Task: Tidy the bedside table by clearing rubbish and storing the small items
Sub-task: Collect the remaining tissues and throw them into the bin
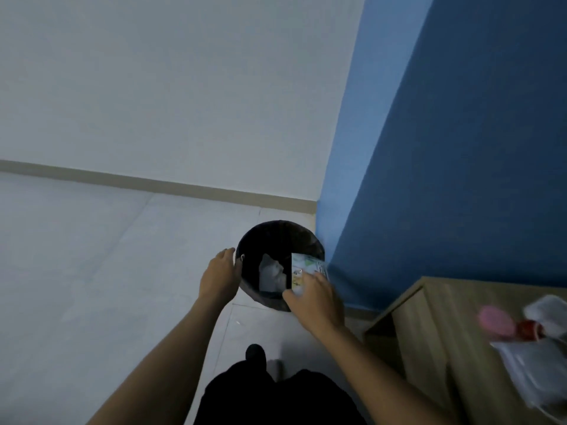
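A round black bin (277,231) lined with a dark bag stands on the floor by the blue wall. Crumpled white paper (271,274) lies inside it. My left hand (219,279) rests against the bin's left rim, fingers fairly straight. My right hand (316,297) holds a pale printed wrapper (302,268) over the bin's right side, above the opening. The wooden bedside table (435,317) is at the lower right.
On the table top lie a pink round item (497,325), a small red object (529,329), crumpled white tissue (546,311) and clear plastic packaging (534,372). Pale floor tiles stretch left. A white wall with skirting runs behind; my dark-clothed legs are below.
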